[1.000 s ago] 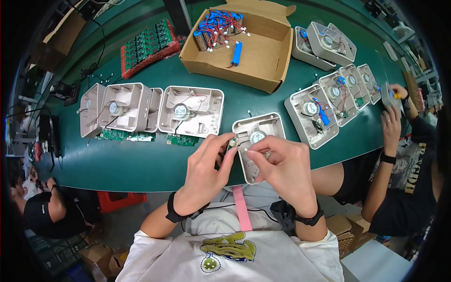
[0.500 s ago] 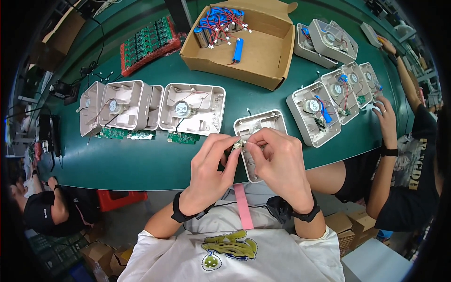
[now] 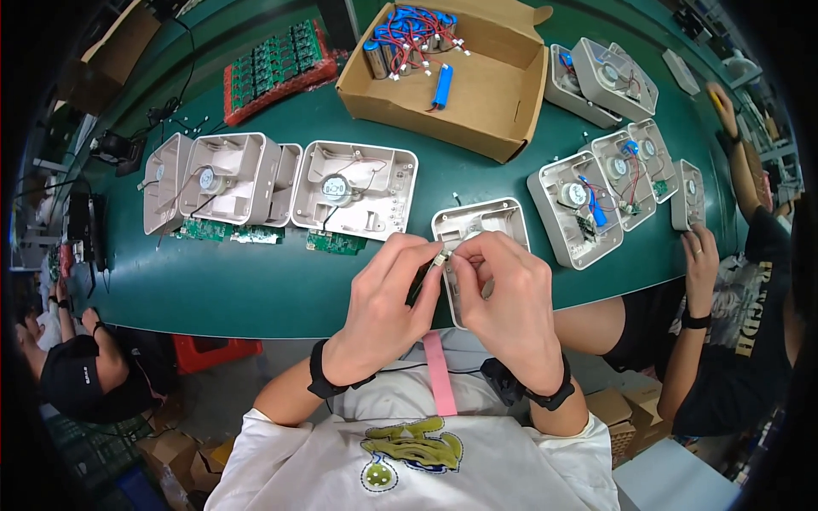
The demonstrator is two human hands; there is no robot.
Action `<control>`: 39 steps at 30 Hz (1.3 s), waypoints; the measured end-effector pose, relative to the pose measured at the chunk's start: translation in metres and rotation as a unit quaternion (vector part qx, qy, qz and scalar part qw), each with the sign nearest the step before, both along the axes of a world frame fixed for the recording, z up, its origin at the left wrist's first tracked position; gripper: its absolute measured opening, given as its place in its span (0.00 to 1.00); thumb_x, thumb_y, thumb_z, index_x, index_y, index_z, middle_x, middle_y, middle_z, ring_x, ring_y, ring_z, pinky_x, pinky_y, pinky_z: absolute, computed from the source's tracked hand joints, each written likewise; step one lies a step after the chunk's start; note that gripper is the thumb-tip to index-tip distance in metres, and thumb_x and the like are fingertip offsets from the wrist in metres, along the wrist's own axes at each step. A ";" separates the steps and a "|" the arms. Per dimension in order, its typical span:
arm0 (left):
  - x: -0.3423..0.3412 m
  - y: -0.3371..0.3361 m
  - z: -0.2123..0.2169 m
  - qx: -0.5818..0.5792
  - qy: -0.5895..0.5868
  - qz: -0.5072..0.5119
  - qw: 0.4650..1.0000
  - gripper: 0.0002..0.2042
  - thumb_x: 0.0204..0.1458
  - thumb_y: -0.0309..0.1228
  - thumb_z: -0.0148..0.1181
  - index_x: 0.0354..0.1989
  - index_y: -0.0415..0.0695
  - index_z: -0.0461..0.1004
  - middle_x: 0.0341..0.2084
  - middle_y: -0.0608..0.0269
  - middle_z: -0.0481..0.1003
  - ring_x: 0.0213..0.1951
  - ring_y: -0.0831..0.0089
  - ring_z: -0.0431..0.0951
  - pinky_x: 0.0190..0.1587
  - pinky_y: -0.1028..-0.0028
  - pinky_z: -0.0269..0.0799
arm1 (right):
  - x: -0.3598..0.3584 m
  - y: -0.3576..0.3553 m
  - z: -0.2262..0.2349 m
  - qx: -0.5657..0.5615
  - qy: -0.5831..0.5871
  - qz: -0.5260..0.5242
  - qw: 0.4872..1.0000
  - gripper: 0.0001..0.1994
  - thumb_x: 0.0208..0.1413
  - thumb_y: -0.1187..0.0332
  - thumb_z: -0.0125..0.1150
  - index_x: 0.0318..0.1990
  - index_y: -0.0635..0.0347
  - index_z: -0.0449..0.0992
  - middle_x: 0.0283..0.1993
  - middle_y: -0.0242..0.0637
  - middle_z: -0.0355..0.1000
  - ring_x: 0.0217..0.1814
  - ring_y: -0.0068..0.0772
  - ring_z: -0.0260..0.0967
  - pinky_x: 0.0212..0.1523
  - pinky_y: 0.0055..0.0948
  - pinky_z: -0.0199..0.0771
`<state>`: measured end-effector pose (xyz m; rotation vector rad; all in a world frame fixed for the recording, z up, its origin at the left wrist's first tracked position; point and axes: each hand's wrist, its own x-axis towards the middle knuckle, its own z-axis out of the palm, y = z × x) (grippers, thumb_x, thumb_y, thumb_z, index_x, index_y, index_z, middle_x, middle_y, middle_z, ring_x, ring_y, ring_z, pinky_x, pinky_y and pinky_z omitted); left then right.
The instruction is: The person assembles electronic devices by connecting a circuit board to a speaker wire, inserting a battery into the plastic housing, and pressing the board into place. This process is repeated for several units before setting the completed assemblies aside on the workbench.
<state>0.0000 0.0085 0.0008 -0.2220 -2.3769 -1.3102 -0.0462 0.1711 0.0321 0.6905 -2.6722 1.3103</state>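
Note:
Over the table's near edge, my left hand is closed, holding what looks like a small circuit board, mostly hidden by the fingers. A white connector on it shows between my fingertips. My right hand pinches right beside that connector; whatever its fingers hold is too small to make out. Beneath both hands is an open light-grey plastic housing, partly covered by them. Left of it lies another housing with a round speaker inside, and a green circuit board at its near edge.
More grey housings stand at left, others at right with blue batteries. A cardboard box at the back contains blue batteries with red wires. Green boards are stacked back left. At right, a co-worker's hand touches a housing.
My hands stay together at the connector, shifting only slightly. At right, the co-worker has drawn one housing away from its row toward the near side. The whole view has shifted a little.

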 end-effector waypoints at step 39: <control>-0.040 -0.028 0.010 0.005 -0.028 -0.197 0.980 0.09 0.58 0.20 0.67 0.46 0.34 0.79 0.34 0.55 0.76 0.27 0.64 0.80 0.31 0.68 0.76 | -0.228 -0.056 0.016 0.422 0.229 0.312 0.820 0.13 0.56 0.65 0.66 0.48 0.51 0.87 0.38 0.49 0.83 0.42 0.56 0.82 0.43 0.51 0.83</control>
